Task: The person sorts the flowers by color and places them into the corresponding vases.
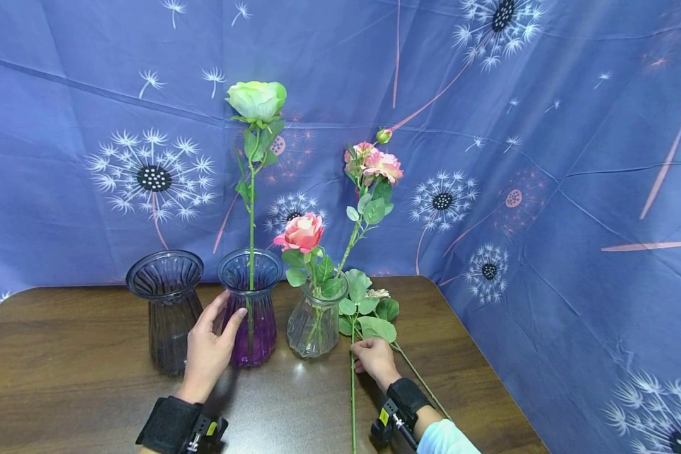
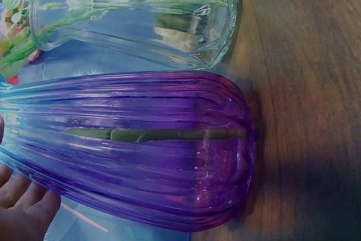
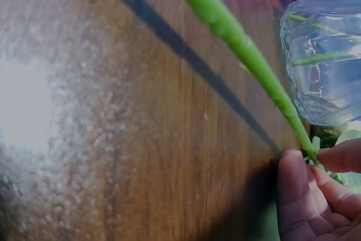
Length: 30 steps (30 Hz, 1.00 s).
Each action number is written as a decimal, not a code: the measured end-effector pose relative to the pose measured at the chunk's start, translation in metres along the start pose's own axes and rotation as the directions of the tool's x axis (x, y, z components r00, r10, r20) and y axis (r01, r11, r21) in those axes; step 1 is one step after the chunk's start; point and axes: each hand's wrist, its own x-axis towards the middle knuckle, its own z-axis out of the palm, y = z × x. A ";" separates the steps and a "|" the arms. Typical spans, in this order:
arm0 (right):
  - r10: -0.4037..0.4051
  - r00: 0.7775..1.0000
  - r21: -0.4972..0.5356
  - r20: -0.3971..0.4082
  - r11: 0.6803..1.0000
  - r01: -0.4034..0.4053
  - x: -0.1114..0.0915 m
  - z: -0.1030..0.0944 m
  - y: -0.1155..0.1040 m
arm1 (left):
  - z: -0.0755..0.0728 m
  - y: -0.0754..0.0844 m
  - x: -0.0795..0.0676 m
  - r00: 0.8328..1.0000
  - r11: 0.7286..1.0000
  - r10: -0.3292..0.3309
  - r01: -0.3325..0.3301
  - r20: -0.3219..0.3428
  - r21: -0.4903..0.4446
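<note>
My left hand (image 1: 211, 343) holds the left side of a blue-and-purple ribbed glass vase (image 1: 254, 334), thumb in front; fingertips also show beside it in the left wrist view. A tall artificial rose (image 1: 256, 101), white-green, stands in that vase, its stem visible through the purple glass (image 2: 169, 105). Low over the table, my right hand (image 1: 377, 359) pinches a green flower stem (image 3: 248, 55) between thumb and fingers. This stem runs toward the front edge of the head view. Leaves (image 1: 369, 309) and a partly hidden pale bloom (image 1: 378, 293) lie just beyond the hand.
A clear glass vase (image 1: 312, 328) holds a coral rose (image 1: 302, 233) and a taller pink flower spray (image 1: 381, 165). Left of my left hand stands a dark grey vase (image 1: 167, 328). Another stem (image 1: 422, 381) lies on the wooden table (image 1: 62, 366), before a blue dandelion-print cloth (image 1: 329, 63).
</note>
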 end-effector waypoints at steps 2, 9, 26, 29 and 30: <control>0.003 1.000 0.021 0.007 1.000 -0.003 0.000 0.000 0.000 | 0.000 0.000 0.000 1.000 1.000 0.002 -0.002 0.001 0.000; 0.053 0.998 0.090 0.033 0.994 -0.056 0.000 0.002 0.000 | 0.000 0.000 -0.001 1.000 1.000 -0.019 0.019 0.009 -0.009; 0.082 0.996 0.161 0.032 0.983 -0.086 -0.002 0.000 -0.002 | 0.000 0.003 0.000 1.000 0.999 -0.028 0.029 0.014 -0.018; 0.096 0.995 0.164 0.040 0.981 -0.101 -0.002 0.000 -0.002 | 0.000 0.003 0.000 0.999 0.999 -0.033 0.033 0.019 -0.009; 0.097 0.994 0.165 0.042 0.981 -0.102 -0.001 -0.001 -0.002 | 0.000 0.003 -0.001 0.999 0.999 -0.033 0.034 0.020 -0.005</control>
